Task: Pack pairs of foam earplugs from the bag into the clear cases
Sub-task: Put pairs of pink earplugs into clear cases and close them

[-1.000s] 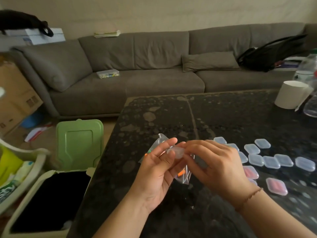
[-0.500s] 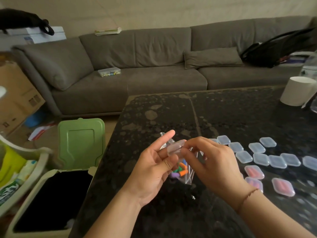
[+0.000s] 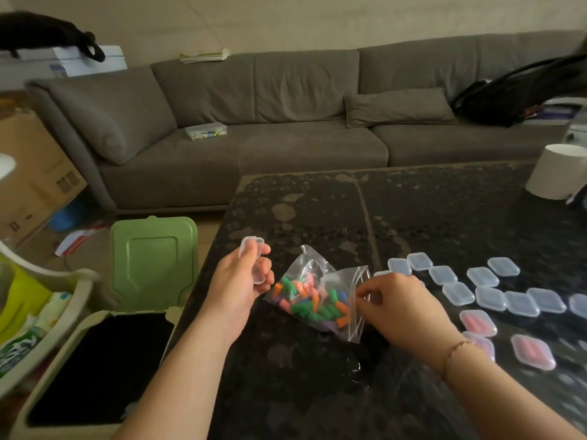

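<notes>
A clear zip bag [image 3: 317, 296] full of green, orange, blue and purple foam earplugs lies on the dark table [image 3: 413, 217]. My left hand [image 3: 241, 281] holds an opened clear case [image 3: 252, 249] to the left of the bag, lid up. My right hand [image 3: 397, 306] pinches the bag's open edge at its right side. Several shut empty clear cases [image 3: 482, 290] lie in rows to the right. Three cases with pink earplugs [image 3: 476, 323] sit nearer, by my right wrist.
A white cylinder [image 3: 556, 176] stands at the table's far right. Left of the table sits an open bin with a green lid [image 3: 152, 262] and a basket of packets [image 3: 28, 312]. A grey sofa [image 3: 286, 122] runs behind, with a black backpack [image 3: 514, 93].
My hands have parted: the left carried the opened case to the left, the right dropped to the bag's open edge. The bag now lies uncovered on the table.
</notes>
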`<state>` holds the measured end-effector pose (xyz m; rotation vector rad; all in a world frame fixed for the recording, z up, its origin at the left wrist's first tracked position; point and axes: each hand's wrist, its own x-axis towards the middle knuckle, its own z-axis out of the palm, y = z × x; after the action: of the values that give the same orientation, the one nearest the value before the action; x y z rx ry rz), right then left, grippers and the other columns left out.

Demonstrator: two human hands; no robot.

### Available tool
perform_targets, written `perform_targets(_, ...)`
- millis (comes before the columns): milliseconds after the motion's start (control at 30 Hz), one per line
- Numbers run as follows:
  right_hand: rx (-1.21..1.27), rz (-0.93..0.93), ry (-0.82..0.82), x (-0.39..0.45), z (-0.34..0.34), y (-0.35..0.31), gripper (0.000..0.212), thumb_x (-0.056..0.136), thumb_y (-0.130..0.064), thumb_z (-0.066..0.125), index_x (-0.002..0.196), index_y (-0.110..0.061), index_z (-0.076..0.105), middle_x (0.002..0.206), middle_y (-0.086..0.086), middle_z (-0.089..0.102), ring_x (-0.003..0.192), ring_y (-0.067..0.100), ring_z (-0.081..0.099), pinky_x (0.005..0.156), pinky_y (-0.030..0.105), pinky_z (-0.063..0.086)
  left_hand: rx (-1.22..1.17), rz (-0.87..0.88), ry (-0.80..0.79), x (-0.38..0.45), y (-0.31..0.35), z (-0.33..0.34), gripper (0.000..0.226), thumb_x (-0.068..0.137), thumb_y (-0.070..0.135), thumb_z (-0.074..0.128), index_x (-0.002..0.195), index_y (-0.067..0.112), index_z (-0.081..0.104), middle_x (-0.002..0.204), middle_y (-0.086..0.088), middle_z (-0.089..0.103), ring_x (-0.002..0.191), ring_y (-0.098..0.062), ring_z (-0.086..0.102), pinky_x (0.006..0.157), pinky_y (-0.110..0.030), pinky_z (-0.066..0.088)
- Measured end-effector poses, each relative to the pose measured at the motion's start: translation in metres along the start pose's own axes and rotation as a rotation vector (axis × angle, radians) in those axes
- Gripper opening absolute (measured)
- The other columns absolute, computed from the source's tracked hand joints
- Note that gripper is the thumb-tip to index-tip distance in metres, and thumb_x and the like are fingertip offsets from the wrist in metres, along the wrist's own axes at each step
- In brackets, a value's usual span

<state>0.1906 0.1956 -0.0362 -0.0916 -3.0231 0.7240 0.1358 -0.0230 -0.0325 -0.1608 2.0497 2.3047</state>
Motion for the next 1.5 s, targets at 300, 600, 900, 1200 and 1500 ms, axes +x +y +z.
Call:
perform_targets(300,-0.246,-0.152,0.011,0.005,0.011,-0.010,0.025,0.095,-0.041,0.043,0.084,-0.029,0.063,0.081,-0.004,0.064,0.076,0.017,0.061,0.058,0.030,0.047,-0.249,-0.117,0.086,0.003,0.004,0.002,0.018,0.097,0.015,0.057,0.079,0.016,0.055,0.064,-0.001,0.049,0.059,-0.014,0.046,0.062,-0.029,0.036)
perform_targets(600,-0.382,-0.231,0.002,0.004,0.015,-0.025,0.040,0.092,-0.058,0.049,0.101,-0.022,0.065,0.097,-0.002,0.067,0.085,0.019,0.064,0.063,0.029,0.045,0.628,0.120,0.069,0.008,-0.021,0.007,0.022,0.081,0.032,0.078,0.095,0.016,0.071,0.094,0.003,0.070,0.089,-0.011,0.067,0.070,-0.027,0.055)
perform_targets(900,-0.394,-0.203,0.006,0.006,0.023,-0.025,0.048,0.082,-0.067,0.058,0.101,-0.023,0.063,0.096,-0.002,0.066,0.087,0.020,0.064,0.061,0.029,0.041,0.628,0.113,-0.009,0.005,-0.026,0.011,0.015,0.084,0.023,0.076,0.081,0.015,0.064,0.089,-0.007,0.070,0.086,-0.022,0.070,0.069,-0.045,0.063)
perform_targets(1200,-0.341,-0.194,0.062,0.009,0.029,-0.028,0.036,0.094,-0.054,0.049,0.105,-0.025,0.066,0.098,-0.005,0.068,0.089,0.016,0.065,0.068,0.027,0.044,0.537,0.103,-0.015,0.000,-0.022,0.017,0.020,0.083,0.019,0.078,0.082,0.009,0.061,0.092,-0.005,0.068,0.091,-0.015,0.066,0.072,-0.028,0.056)
perform_targets(1500,-0.213,-0.242,0.186,0.003,0.023,-0.026,0.020,0.094,-0.030,0.051,0.099,-0.028,0.070,0.091,-0.005,0.069,0.082,0.019,0.066,0.065,0.032,0.049,0.365,0.043,-0.015,-0.001,-0.015,0.012,0.020,0.089,0.034,0.072,0.089,0.019,0.059,0.101,0.009,0.069,0.086,-0.007,0.067,0.056,-0.010,0.048)
